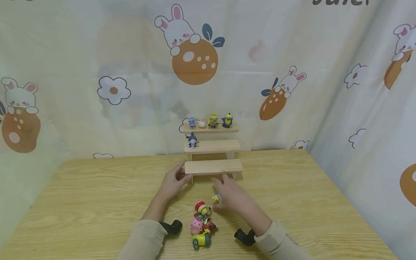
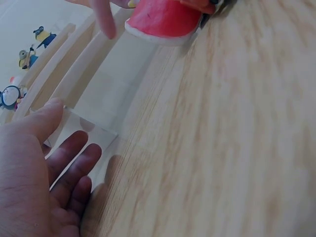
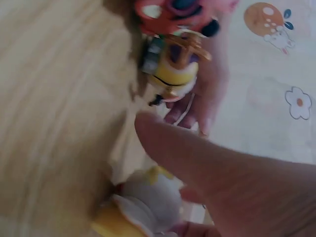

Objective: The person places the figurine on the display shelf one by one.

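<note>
My left hand (image 1: 173,181) rests at the left end of the lowest step of a small wooden display stand (image 1: 213,166). In the left wrist view its thumb touches the step's end, while the other fingers are loosely bent beside the side panel. My right hand (image 1: 231,193) is spread in front of the stand, over a small white-and-yellow figurine (image 3: 150,200) that shows between thumb and fingers. Just left of it is a cluster of toys: a yellow figurine in a red hat (image 1: 203,209), a pink pig (image 1: 196,225), a reddish-brown figurine (image 1: 210,225) and a yellow-and-green toy (image 1: 201,241).
On the stand's top step are a blue figurine (image 1: 192,123), a small white one (image 1: 202,123) and two yellow ones, one in goggles (image 1: 213,120). A dark-blue-and-white figurine (image 1: 192,141) stands on the middle step. A printed curtain (image 1: 149,122) hangs behind the wooden table (image 1: 90,202).
</note>
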{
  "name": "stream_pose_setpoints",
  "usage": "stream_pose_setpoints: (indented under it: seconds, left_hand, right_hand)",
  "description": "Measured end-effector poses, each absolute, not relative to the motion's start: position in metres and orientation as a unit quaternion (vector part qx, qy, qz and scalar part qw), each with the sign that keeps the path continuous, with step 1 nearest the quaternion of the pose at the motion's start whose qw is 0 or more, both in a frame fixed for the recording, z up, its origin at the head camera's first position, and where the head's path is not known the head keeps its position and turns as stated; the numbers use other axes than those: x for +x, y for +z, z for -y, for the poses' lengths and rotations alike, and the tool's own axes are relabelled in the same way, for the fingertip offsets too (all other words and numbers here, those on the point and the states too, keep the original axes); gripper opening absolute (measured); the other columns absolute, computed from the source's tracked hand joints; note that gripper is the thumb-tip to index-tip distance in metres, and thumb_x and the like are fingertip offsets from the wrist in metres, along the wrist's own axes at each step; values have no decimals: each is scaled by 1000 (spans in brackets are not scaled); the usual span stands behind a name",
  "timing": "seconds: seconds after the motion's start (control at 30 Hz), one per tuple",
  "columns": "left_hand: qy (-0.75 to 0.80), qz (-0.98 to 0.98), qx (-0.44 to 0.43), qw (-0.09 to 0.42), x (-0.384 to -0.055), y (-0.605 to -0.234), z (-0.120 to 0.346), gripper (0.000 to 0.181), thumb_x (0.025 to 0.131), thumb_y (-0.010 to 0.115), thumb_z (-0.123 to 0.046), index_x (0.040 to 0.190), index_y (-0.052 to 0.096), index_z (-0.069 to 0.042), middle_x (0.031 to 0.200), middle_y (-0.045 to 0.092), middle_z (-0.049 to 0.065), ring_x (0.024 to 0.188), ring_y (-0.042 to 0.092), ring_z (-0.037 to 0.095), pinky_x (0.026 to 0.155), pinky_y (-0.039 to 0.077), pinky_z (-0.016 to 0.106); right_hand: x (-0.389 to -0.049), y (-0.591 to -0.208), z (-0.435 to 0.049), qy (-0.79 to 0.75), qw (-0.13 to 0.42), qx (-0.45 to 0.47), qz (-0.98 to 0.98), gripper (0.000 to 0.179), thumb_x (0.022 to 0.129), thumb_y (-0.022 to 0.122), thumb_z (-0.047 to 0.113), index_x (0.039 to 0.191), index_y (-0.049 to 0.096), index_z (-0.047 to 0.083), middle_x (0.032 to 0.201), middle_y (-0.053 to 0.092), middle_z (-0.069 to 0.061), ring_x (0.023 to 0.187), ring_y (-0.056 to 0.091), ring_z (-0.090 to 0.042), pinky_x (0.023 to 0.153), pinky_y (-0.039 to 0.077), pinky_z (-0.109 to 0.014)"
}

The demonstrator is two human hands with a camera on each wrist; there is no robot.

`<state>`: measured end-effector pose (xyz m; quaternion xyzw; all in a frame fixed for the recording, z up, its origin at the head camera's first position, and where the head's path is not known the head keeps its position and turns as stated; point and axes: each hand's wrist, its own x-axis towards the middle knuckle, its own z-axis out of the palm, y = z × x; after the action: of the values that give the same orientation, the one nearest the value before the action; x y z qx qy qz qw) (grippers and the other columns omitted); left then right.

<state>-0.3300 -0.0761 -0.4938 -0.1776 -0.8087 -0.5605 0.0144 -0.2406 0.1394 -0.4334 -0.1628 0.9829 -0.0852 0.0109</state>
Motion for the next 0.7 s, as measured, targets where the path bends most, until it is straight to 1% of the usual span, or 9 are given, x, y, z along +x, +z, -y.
stream_pose_setpoints:
  seconds: [0.07, 0.17, 0.27, 0.37, 0.47, 0.57, 0.63, 0.7]
  left_hand:
    - [-560, 809, -177, 14, -330, -494, 76, 69, 88, 69, -24, 146, 36, -6, 108, 66, 15, 94, 63, 22, 84, 51, 32]
    - [-557, 812, -175, 18, -331, -494, 75, 69, 88, 69, -23, 146, 35, -4, 108, 66, 15, 94, 63, 22, 83, 50, 31]
    - [-554, 814, -171, 18, -332, -494, 75, 68, 89, 68, -20, 146, 35, -2, 109, 65, 18, 95, 62, 25, 84, 50, 34]
    - [-554, 815, -171, 14, -333, -495, 74, 68, 89, 67, -17, 146, 34, 0, 109, 65, 21, 97, 62, 30, 84, 50, 38]
    - [-551, 816, -173, 16, -334, -496, 75, 67, 89, 67, -18, 146, 34, -1, 109, 65, 21, 97, 62, 30, 84, 50, 38]
    - [-548, 818, -174, 19, -333, -496, 75, 68, 89, 68, -23, 146, 36, -5, 109, 65, 17, 96, 62, 25, 84, 50, 34]
    - [-548, 818, -175, 18, -333, -496, 76, 68, 88, 68, -25, 146, 36, -7, 109, 65, 15, 96, 62, 23, 85, 50, 33]
    - [-549, 817, -176, 16, -333, -497, 76, 69, 88, 68, -27, 146, 37, -9, 109, 66, 13, 96, 62, 21, 86, 51, 33]
  right_hand:
    - [-240, -435, -138, -82, 2, -153, -985, 86, 70, 84, 34, 139, 44, 3, 126, 48, -25, 110, 54, -37, 88, 51, -45]
    - [-241, -436, -137, -75, -10, -152, -985, 80, 71, 83, 30, 135, 47, -2, 120, 54, -23, 107, 56, -36, 89, 50, -45]
    - [-242, -434, -138, -79, -10, -162, -983, 75, 73, 82, 27, 133, 49, -4, 120, 57, -22, 107, 58, -35, 93, 48, -45]
    - [-244, -432, -139, -103, -1, -179, -978, 67, 76, 78, 23, 132, 51, -3, 118, 61, -19, 104, 59, -32, 92, 49, -43]
    - [-246, -428, -140, -134, 13, -204, -970, 55, 83, 72, 19, 130, 54, -2, 113, 64, -16, 99, 61, -26, 87, 50, -41]
    - [-249, -429, -143, -175, 32, -224, -958, 44, 90, 64, 14, 131, 54, 1, 107, 66, -11, 86, 61, -19, 78, 51, -36]
    - [-252, -431, -146, -209, 40, -228, -950, 39, 93, 61, 11, 131, 55, 4, 109, 65, -9, 81, 60, -14, 73, 50, -32]
    - [-255, -434, -151, -254, 48, -230, -938, 34, 94, 58, 8, 127, 56, 6, 107, 65, -7, 76, 58, -11, 68, 49, -28]
